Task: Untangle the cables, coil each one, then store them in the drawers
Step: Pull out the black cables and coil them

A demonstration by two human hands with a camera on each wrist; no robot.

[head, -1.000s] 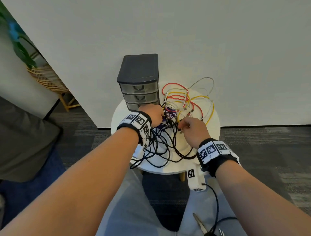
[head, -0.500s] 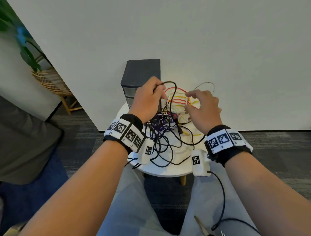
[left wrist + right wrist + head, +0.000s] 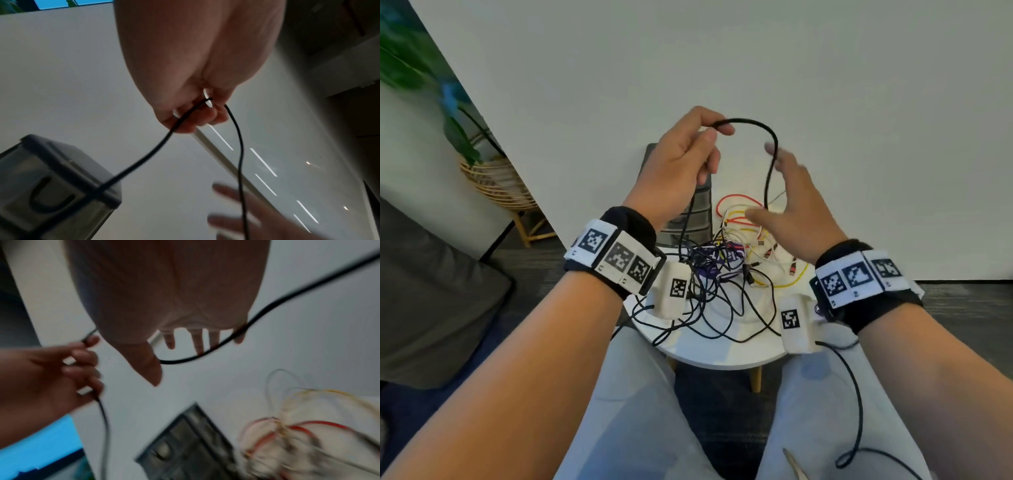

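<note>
Nearest: two forearms with marker-printed wristbands, a white camera block under each wrist, above the person's light-trousered lap.

Round white table (image 3: 722, 356), next out. Bears a tangle of cables (image 3: 722, 274): black loops at the near side, purple in the middle, white, yellow and red strands toward the far side. One black loop hangs over the near-left rim.

Left hand (image 3: 681, 164), raised above the table's far-left part. Thumb and forefinger pinch a black cable (image 3: 770, 133); remaining fingers curl loosely beneath. The pinch sits at the top of an arch: one run drops from the hand, down past the wrist into the tangle; the other curves right from the fingertips and falls into the coloured strands.

Right hand (image 3: 794, 205), raised just right of that falling run, fingers spread and straight, blurred, grasping nothing. The right wrist view shows the cable crossing the fingers; whether it touches them cannot be told.

Drawer unit (image 3: 688, 219), dark grey, on the table's far-left edge against the white wall, largely hidden behind the left hand. Visible drawer fronts closed.

Farthest left: wicker plant stand (image 3: 496, 185) with green leaves.
</note>
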